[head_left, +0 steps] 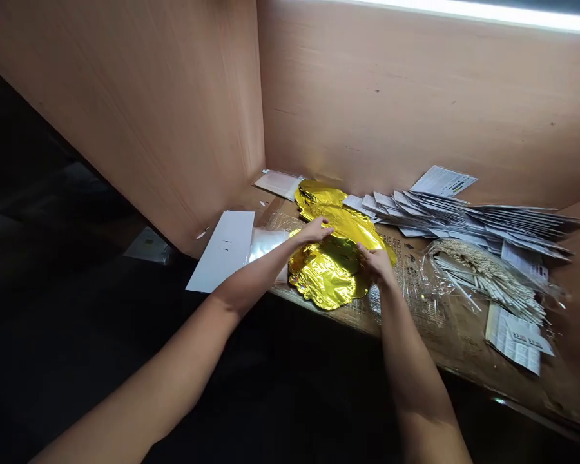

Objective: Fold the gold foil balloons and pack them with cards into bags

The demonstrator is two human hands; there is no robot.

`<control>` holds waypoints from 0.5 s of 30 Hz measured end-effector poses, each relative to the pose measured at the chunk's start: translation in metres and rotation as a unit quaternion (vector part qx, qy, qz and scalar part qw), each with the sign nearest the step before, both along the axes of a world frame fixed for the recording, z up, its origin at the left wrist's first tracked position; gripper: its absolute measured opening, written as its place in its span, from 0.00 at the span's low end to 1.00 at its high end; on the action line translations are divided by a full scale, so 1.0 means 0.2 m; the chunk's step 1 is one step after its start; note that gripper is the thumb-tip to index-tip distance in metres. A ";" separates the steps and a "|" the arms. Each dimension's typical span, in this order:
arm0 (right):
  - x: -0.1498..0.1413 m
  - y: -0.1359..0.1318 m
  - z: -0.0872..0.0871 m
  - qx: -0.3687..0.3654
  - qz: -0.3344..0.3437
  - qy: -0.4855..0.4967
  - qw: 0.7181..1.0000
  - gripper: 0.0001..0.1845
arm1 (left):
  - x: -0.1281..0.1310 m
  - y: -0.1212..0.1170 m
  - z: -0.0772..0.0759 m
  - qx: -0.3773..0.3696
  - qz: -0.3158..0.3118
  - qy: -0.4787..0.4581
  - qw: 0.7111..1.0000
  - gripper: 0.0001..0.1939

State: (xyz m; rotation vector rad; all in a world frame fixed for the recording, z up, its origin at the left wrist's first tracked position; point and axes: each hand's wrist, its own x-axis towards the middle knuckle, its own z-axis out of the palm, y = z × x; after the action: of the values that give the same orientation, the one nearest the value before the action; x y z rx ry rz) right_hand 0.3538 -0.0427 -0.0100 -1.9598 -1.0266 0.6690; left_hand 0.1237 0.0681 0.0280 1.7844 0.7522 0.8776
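- The left hand [313, 231] lies on the far part of the gold foil balloons [329, 274], and the right hand [376, 263] lies on their right side, the two hands close together but not touching.
- The left fingers [325, 227] sit together, with their tips on the shiny foil. The right fingers [365, 252] curl down over the foil. Whether either hand is pinching it, I cannot tell.
- The balloons lie flat and overlapping in a loose pile, mostly under and between the hands, with their scalloped edges showing. One part of the pile reaches far past the fingers, and another bulges out near them.
- Under the pile is a sheet of clear printed plastic [406, 287], spread over the wooden tabletop [468, 345].
- Left of the balloons, a clear plastic bag [265, 245] lies just beside a white card [221, 250]. A pale packet [278, 184] lies in the far corner.
- To the right, a fanned stack of printed paper packets [468, 219] runs along the far wall, with a printed sheet [443, 182] beyond it.
- Nearer, a bundle of white sticks [483, 283] sits in clear wrapping, and a folded printed leaflet [515, 338] lies near the right edge.
- Two wood-panel walls [391, 84] meet behind the table.
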 end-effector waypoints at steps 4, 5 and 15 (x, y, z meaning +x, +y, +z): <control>-0.01 0.06 -0.03 0.087 -0.009 0.053 0.995 0.31 | 0.15 0.11 0.05 0.003 -0.035 0.012 0.999 0.22; 0.01 0.08 0.00 0.110 -0.008 0.059 0.992 0.31 | 0.18 0.13 0.06 0.003 -0.043 0.017 0.999 0.21; 0.17 0.04 0.55 0.283 0.047 0.062 0.956 0.20 | 0.27 0.24 0.41 0.334 -0.029 0.018 0.942 0.03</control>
State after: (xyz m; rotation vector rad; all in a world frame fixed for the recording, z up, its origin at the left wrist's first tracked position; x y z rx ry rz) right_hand 0.3880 -0.0353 0.0991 -1.3629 -1.0925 0.4724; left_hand 0.1775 0.1153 0.1094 2.4049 0.4385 1.1498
